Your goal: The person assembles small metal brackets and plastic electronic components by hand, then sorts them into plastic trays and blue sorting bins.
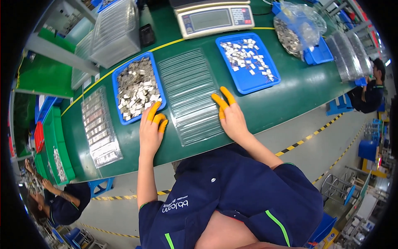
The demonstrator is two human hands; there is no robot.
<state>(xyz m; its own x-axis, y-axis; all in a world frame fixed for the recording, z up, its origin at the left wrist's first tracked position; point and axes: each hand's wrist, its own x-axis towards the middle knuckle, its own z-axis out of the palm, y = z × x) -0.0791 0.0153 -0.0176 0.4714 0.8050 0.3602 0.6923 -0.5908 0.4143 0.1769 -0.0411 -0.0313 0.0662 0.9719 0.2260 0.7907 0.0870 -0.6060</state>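
Dark blue shirt (pixel 232 191) of the person fills the lower middle, nearest the viewer, beside a green surface (pixel 286 93). From the left, a clear tray (pixel 116 139) with rows of pale pieces (pixel 103 152) lies flat. Next comes a blue tray (pixel 162 92) heaped with white and grey pieces (pixel 139 85). At its near right corner is the left hand (pixel 150 128), wearing yellow finger covers (pixel 154 111); its grip is parted, though whether it touches the tray cannot be told. Between both hands, a clear ridged tray (pixel 192 95) lies flat, with a white scale (pixel 215 20) beyond it. The right hand (pixel 233 118), also in yellow covers, is at the ridged tray's right edge, its grip spread, thumb and fingers apart. Farther right, a second blue tray (pixel 244 85) holds scattered white pieces (pixel 235 56), and past it sits a clear bag (pixel 288 39) of pieces near a small blue bin (pixel 319 54)
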